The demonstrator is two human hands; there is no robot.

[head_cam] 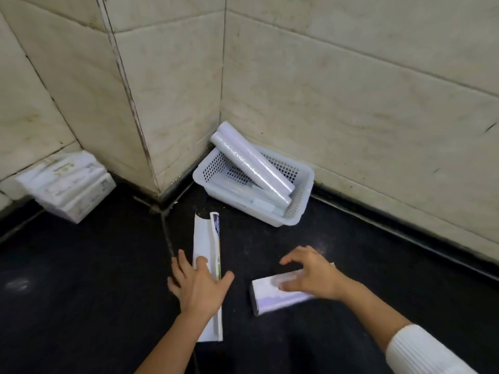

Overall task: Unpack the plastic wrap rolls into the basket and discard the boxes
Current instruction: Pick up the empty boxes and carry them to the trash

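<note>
Against the tiled wall at far left, a stack of unopened boxes [71, 184] waits on the dark floor [81, 279]; their printing is too blurred to read. Nearer centre, the left hand [198, 284] lies spread wide and flat on an opened, flattened box [206, 244] whose green and purple markings cannot be made out. Beyond it, a white perforated basket [302, 195] sits in the corner, already holding several plastic wrap rolls [253, 163], two of them leaning up over its far rim. To the right, the right hand [310, 276], fingers curled but not closed, hovers over a closed box [278, 295] lying on the floor. Judging by this, the empty box is due for discarding while the next one is about to be picked up; opening its end flap appears to come next.
</note>
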